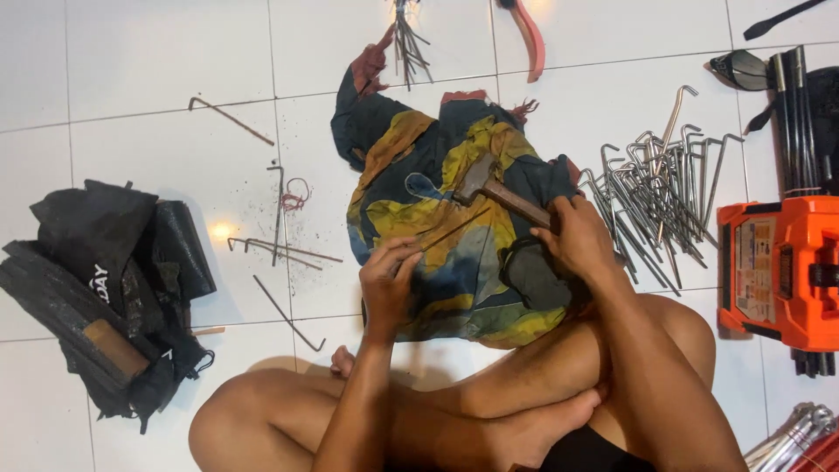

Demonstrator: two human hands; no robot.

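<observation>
Down here I sit cross-legged on the white tiled floor, and the open room is mostly toward the far left corner, where the tiles are bare apart from one bent rod. Nearer me on the left, a few loose pegs lie scattered, and past them a heap of black bags fills the left edge. On the right, a pile of metal pegs crowds in just beside my right arm, with an orange case at the right edge and black poles beyond it. At the far edge lie a small bundle of thin rods and a red-handled tool.

My hands work apart over the patterned cloth spread in front of my knees. My right hand is clamped around the wooden handle of a hammer, its dark head raised toward the middle of the cloth. My left hand is pinched closed on the near end of a thin peg, fingers bunched tight around it.

The peg is a slim, dark length of metal, lying slantwise across the yellow and blue of the cloth, its far end pointing toward the hammer head. I cannot tell whether it lies flat on the cloth or sits slightly lifted.
</observation>
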